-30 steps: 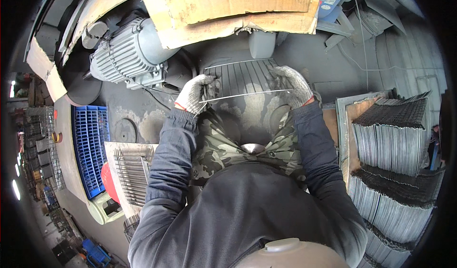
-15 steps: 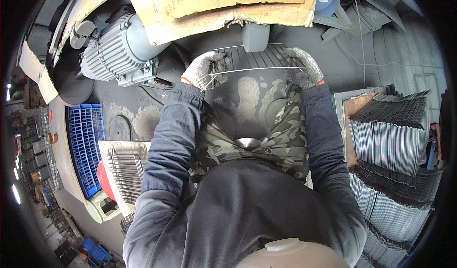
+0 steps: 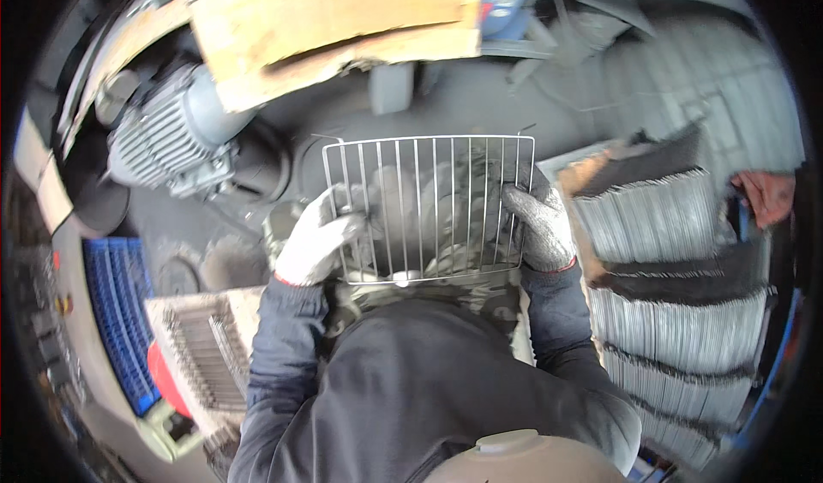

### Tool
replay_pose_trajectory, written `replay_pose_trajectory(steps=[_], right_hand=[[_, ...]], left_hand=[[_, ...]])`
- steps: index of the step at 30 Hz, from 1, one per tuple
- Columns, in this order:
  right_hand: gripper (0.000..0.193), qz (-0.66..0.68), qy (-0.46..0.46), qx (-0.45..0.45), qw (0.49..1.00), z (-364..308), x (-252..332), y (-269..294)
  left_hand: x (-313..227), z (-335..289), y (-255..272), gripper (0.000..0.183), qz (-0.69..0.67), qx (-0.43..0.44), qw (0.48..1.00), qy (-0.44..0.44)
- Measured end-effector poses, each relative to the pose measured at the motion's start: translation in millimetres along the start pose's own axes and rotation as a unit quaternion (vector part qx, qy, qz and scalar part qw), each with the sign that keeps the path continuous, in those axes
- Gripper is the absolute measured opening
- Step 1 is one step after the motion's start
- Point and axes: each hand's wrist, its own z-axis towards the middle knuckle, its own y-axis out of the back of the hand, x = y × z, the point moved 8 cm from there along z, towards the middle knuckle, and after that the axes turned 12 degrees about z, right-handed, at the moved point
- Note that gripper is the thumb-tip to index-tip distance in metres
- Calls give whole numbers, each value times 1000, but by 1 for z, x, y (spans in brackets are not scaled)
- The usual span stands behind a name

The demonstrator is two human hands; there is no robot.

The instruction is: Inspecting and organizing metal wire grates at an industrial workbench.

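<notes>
Between my two gloved hands a wire rack (image 3: 435, 209) is held up flat above my lap, its parallel bars running away from me inside a rectangular wire frame. My left hand (image 3: 317, 239), in a white knitted glove, is closed on the rack's left edge, thumb over the bars. On the opposite edge my right hand (image 3: 542, 226), in a matching glove with darkened fingertips, grips in the same way. Short wire ends stick out at the rack's two far corners. Some fingers are hidden behind the bars.
Tall stacks of wire racks (image 3: 677, 320) stand at my right. More racks (image 3: 206, 350) lie on a board at my left, near a blue plastic crate (image 3: 120, 312). A grey electric motor (image 3: 171, 132) sits at the far left, and cardboard (image 3: 334, 20) overhangs ahead of a grey block (image 3: 392, 87).
The rack has come back toward my body from beneath the grey block and now faces up more fully. Both hands moved with it, and the view has turned to the right.
</notes>
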Motion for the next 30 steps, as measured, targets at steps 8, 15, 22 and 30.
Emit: replay_pose_trajectory(steps=[8,15,22,30], right_hand=[[29,-187,589,-91,781,-118,255,26],[42,-710,554,-280,331,-119,305,56],[47,-824,389,-295,287,-78,310,157],[41,-833,364,-282,307,-74,297,174]], left_hand=[[-7,-17,7,52,19,-107,990,-91],[49,-16,2,37,-61,-95,994,-4],[87,-24,8,30,-111,-116,983,90],[111,-31,11,30,-126,-120,976,130]])
